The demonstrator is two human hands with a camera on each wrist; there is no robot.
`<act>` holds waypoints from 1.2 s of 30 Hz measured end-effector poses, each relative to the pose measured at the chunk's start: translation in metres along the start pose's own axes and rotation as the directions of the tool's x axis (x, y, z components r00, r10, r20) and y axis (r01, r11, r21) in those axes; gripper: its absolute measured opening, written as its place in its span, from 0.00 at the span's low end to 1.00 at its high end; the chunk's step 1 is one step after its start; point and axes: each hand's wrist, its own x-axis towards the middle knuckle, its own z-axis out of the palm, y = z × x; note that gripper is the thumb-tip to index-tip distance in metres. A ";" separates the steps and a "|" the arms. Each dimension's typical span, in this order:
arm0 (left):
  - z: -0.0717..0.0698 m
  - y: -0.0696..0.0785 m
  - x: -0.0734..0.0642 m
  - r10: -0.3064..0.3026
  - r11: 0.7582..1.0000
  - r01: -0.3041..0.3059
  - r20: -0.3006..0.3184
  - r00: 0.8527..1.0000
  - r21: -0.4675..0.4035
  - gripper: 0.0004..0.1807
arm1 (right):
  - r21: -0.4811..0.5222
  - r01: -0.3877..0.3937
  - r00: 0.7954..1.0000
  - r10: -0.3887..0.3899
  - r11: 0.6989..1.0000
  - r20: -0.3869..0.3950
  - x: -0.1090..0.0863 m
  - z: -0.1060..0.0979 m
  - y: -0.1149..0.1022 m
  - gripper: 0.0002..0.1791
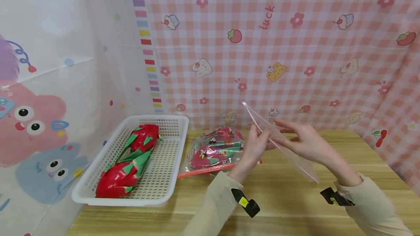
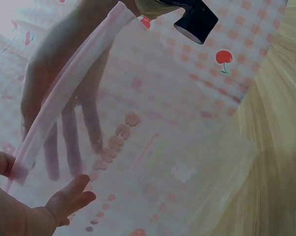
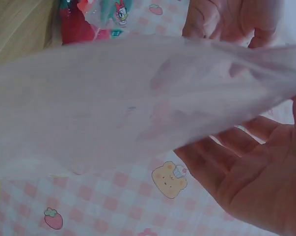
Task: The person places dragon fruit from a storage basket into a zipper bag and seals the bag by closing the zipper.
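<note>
A translucent pinkish zip bag (image 1: 296, 157) hangs slanted in front of me, with a pale slider at the top end of its zip edge. My left hand (image 1: 255, 145) pinches the zip edge between thumb and fingers. On the bag's other side is my right hand (image 1: 305, 142), its fingers spread and fairly straight against the film. Through the film in the left wrist view, the right hand's fingers (image 2: 71, 142) show beside pink lettering. Just left of my left hand lies a clear printed zip bag (image 1: 214, 148) with red-and-green dragon fruit inside and a red zip strip.
At the left stands a white perforated basket (image 1: 178, 159) holding two red dragon fruit (image 1: 118, 177) with green leaves. Everything rests on a wood-grain table (image 1: 279, 207). A pink checked cloth (image 1: 249, 57) hangs behind, and a printed white sheet (image 1: 98, 94) hangs at the left.
</note>
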 end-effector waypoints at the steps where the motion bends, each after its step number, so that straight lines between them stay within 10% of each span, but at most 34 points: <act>1: 0.000 0.000 0.000 0.002 1.000 -0.002 -0.013 1.000 0.009 0.19 | -0.016 0.007 1.000 -0.007 1.000 -0.008 0.001 0.001 0.000 0.27; 10: -0.005 -0.004 -0.005 -0.009 0.960 0.041 -0.117 0.993 0.276 0.20 | -0.317 -0.068 0.962 -0.022 0.946 -0.273 0.004 -0.001 -0.004 0.12; 16: -0.019 -0.009 -0.007 -0.108 0.796 0.188 -0.171 0.979 0.576 0.30 | -0.376 -0.260 0.819 -0.003 0.889 -0.573 0.005 -0.014 -0.006 0.17; 19: -0.024 -0.012 -0.007 -0.139 0.806 0.199 -0.148 0.979 0.557 0.25 | -0.378 -0.335 0.764 0.014 0.863 -0.645 0.005 -0.018 -0.007 0.17; 29: -0.011 -0.009 -0.023 0.114 0.880 -0.089 -0.025 0.993 0.467 0.35 | -0.324 -0.353 0.803 0.106 0.878 -0.587 0.009 -0.003 -0.004 0.20; 36: -0.017 -0.010 -0.028 0.027 0.717 0.003 -0.032 0.999 0.697 0.41 | -0.317 -0.330 0.778 0.066 0.889 -0.625 0.009 -0.018 0.015 0.16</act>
